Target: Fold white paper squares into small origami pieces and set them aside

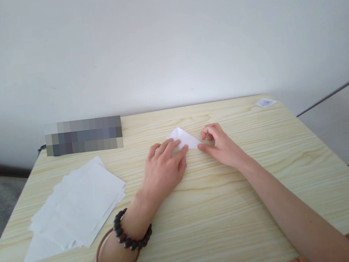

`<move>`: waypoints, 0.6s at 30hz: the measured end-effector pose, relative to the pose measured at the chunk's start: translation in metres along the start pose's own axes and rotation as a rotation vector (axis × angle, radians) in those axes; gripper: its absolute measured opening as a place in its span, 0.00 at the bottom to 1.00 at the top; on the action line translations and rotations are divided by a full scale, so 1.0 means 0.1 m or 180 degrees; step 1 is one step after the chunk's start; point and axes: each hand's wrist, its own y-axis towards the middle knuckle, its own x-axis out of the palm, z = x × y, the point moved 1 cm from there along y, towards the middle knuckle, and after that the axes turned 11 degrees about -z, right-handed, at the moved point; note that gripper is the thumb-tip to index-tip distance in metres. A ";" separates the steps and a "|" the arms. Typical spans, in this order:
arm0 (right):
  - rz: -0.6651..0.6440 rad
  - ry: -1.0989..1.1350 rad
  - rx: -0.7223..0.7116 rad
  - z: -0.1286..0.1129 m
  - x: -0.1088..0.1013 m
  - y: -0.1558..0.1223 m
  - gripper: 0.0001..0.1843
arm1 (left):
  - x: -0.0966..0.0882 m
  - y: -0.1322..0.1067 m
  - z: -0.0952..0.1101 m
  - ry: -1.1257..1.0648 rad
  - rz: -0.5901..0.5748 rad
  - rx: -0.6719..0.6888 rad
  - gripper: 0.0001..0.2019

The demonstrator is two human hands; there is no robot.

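Small folded white paper (189, 138) pressed onto the far half of a pale wood-grain surface (290, 155) by spread fingers of the left hand (165, 165), right corner touched by the thumb of the right hand (225, 145), its fingers curled apart, room left toward the right edge (326, 146), fanned white sheets (80, 202) laid leftward

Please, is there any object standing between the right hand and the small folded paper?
No, nothing visible stands between them: the right hand is at the right corner of the folded paper. The left hand rests on its left part.
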 end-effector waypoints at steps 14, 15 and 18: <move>0.0163 -0.0110 -0.0017 -0.01 0.05 0.00 0.12 | -0.01 0.00 0.00 0.0003 0.0010 0.0022 0.14; 0.0144 -0.0118 0.0010 -0.02 0.04 0.00 0.12 | 0.00 0.00 0.00 0.0003 0.0018 0.0018 0.14; 0.0059 -0.0045 0.0044 -0.02 0.02 0.00 0.11 | 0.01 0.00 0.00 -0.0006 0.0006 0.0009 0.14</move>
